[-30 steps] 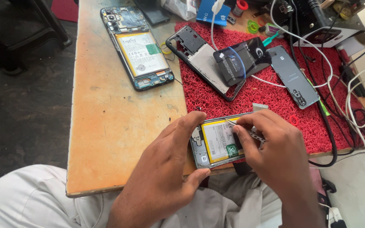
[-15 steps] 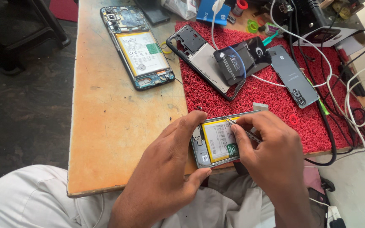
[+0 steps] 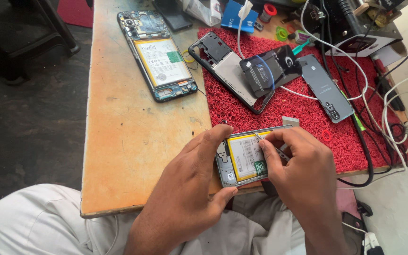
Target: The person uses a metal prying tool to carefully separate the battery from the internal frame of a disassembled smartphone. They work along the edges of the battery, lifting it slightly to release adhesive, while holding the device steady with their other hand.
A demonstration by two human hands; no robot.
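Close at 6 o'clock on the wooden table (image 3: 133, 141): left hand (image 3: 190, 189) clamping opened phone (image 3: 242, 158), right hand (image 3: 303, 170) pinching tweezers (image 3: 267, 144) over yellow battery (image 3: 245, 156), where a slipped tip could likely pierce it; second opened phone (image 3: 159, 54) at 11 o'clock.

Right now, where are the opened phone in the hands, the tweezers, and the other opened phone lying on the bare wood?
opened phone in hand (image 3: 244, 158), head view, on its yellow-edged battery.
tweezers (image 3: 257, 137), head view, on the thin metal tip above the battery.
second opened phone (image 3: 162, 59), head view, on its white battery.
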